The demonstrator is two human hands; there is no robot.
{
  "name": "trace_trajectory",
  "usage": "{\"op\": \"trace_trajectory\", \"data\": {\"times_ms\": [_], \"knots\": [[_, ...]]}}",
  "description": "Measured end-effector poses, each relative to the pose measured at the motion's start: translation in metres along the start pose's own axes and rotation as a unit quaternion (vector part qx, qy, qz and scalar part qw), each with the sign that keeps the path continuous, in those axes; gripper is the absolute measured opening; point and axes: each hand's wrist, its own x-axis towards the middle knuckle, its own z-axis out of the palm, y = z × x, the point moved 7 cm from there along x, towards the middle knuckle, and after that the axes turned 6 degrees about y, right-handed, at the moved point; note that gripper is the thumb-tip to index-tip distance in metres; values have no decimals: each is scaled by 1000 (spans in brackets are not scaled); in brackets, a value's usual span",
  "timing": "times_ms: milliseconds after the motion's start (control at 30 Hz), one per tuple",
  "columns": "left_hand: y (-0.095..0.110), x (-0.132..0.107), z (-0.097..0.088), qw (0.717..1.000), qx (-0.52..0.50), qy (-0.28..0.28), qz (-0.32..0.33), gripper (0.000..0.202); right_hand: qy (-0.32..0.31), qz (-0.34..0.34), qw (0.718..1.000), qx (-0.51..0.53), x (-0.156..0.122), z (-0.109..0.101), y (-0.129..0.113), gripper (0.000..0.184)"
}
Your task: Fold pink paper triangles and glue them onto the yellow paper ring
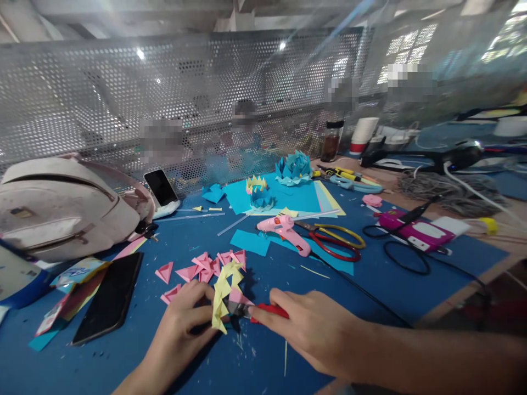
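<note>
My left hand (187, 318) is closed on a ring of folded yellow paper (222, 291) with pointed tips, holding it upright just above the table. My right hand (308, 321) grips red-handled pliers (272, 312). Their dark metal jaws reach into the ring, against a pink folded paper piece (239, 297) at its inner side; whether they pinch it is hard to tell. Several loose pink paper triangles (201, 263) lie just beyond my left hand. Farther back, a pink glue gun (284, 230) rests on its side near scissors (329, 241) with red and yellow handles.
Blue paper flowers (294, 167) and coloured sheets (284, 192) lie at the back, before a perforated metal screen (185, 99). A backpack (61, 203) and a black phone (109, 299) are at left. A purple device (415, 227) with black cables lies at right.
</note>
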Motion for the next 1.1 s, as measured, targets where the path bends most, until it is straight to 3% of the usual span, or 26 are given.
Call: {"op": "trace_trajectory", "data": {"times_ms": [267, 533, 700, 900, 1100], "knots": [[-1, -1, 2, 1000, -1, -13, -3, 16, 5, -3, 1000, 15, 8, -10, 8, 66], [-3, -1, 3, 1000, -14, -15, -20, 19, 23, 31, 998, -41, 4, -2, 11, 79], [-1, 1, 1, 1000, -23, -7, -19, 17, -14, 21, 1000, -9, 7, -2, 11, 75], [-2, -1, 3, 1000, -18, -15, -18, 14, 4, 45, 999, -13, 8, -9, 17, 68], [-3, -1, 3, 999, -21, -17, -22, 13, 8, 52, 998, -40, 8, -2, 14, 78]]}}
